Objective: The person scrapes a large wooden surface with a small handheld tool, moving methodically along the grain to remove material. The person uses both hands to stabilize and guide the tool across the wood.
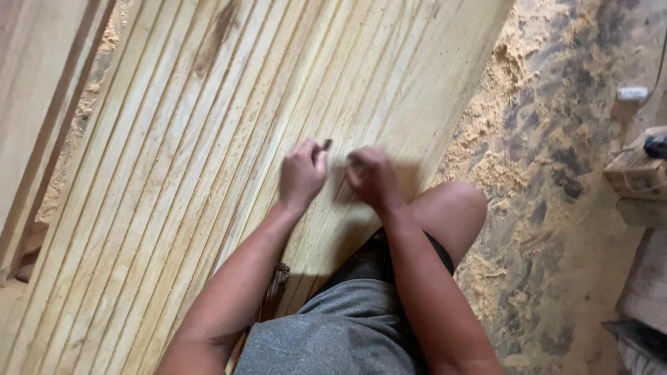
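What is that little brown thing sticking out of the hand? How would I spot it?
Find the big pale grooved wooden panel filling the picture. Two hands meet on it; look at the left hand. Out of the top of its fist pokes a small brown stub, darker than the yellow wood around it.

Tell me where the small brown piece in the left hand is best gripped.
Probably by its lower part, pinched from the side, as the left hand does: only the brown piece's tip pokes above the fist, over the grooved wooden panel.
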